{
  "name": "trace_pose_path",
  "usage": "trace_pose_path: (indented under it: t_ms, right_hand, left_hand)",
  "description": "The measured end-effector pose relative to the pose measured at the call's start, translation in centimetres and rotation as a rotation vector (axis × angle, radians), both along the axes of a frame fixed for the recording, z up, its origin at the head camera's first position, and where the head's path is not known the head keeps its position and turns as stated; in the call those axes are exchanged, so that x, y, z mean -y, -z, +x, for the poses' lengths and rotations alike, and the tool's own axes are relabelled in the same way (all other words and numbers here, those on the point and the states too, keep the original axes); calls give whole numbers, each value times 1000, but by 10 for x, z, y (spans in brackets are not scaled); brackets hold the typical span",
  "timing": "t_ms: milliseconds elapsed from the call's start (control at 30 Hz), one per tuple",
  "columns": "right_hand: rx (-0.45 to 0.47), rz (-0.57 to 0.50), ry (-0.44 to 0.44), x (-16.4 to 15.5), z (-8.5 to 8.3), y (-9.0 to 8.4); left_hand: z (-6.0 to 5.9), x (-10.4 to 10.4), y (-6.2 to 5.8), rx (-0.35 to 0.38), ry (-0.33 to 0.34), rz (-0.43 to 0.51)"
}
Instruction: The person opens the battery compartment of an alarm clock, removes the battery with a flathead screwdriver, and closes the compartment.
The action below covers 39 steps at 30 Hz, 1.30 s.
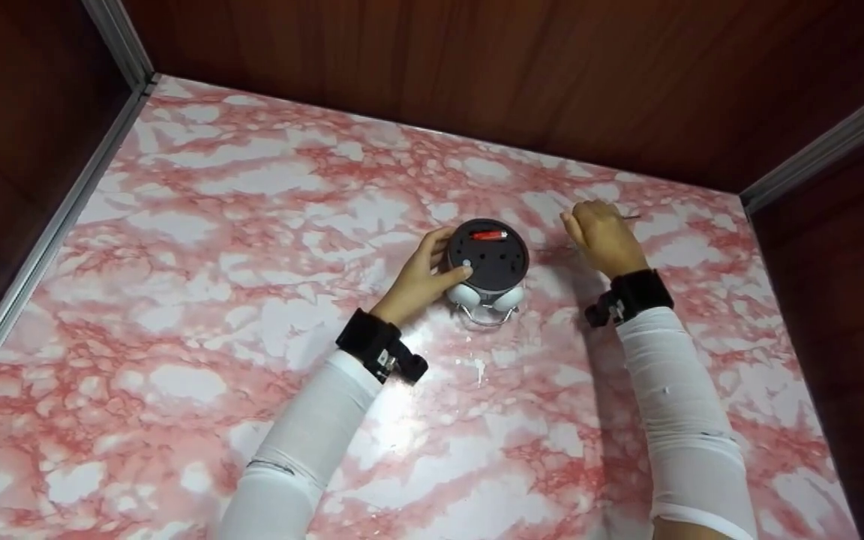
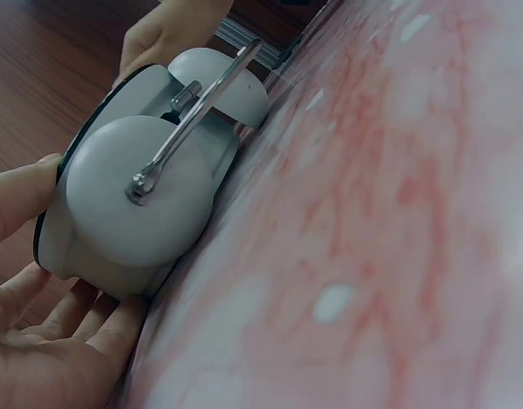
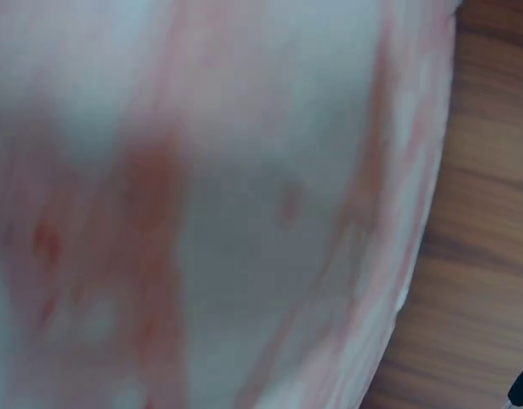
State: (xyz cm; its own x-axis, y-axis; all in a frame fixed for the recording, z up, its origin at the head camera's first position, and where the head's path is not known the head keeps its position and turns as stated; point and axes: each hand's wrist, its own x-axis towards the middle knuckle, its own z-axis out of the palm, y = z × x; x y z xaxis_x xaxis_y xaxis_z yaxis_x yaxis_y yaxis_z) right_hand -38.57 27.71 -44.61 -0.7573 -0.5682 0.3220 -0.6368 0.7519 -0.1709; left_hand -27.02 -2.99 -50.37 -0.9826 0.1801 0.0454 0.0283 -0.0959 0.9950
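Observation:
A twin-bell alarm clock [image 1: 489, 274] lies face down on the table, its dark round back turned up. A red battery [image 1: 487, 235] sits in the slot on that back. My left hand [image 1: 428, 270] grips the clock's left side, thumb over the back and fingers around the rim. In the left wrist view the two white bells [image 2: 138, 192] and the metal handle [image 2: 198, 115] show close up. To the right of the clock, my right hand [image 1: 603, 234] is curled around a screwdriver [image 3: 521, 388]; its black and yellow handle appears at the right wrist view's corner.
The table [image 1: 177, 315] has a red and white marbled surface. Brown wood-grain panels [image 1: 439, 67] stand along its back and both sides, with metal trim [image 1: 49, 240] at the left edge.

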Motion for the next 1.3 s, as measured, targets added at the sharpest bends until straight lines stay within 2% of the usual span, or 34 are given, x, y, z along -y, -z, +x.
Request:
trace_pose_path:
  t_ms: [167, 300, 667, 967, 1067, 1300]
  right_hand:
    - [87, 68, -15, -11, -8, 6]
    - [122, 95, -33, -18, -13, 6]
    - [240, 203, 56, -28, -20, 2]
    - [326, 238, 121, -33, -25, 4]
    - [324, 234, 120, -34, -26, 7]
    - [233, 251, 106, -34, -22, 14]
  left_hand:
    - [0, 0, 0, -13, 0, 3]
    - [-1, 0, 2, -15, -4, -3]
    - [-2, -1, 3, 29, -3, 48]
    - [-3, 0, 4, 0, -3, 28]
    - [-3, 0, 3, -6, 0, 22]
    - [-2, 0, 2, -8, -6, -14]
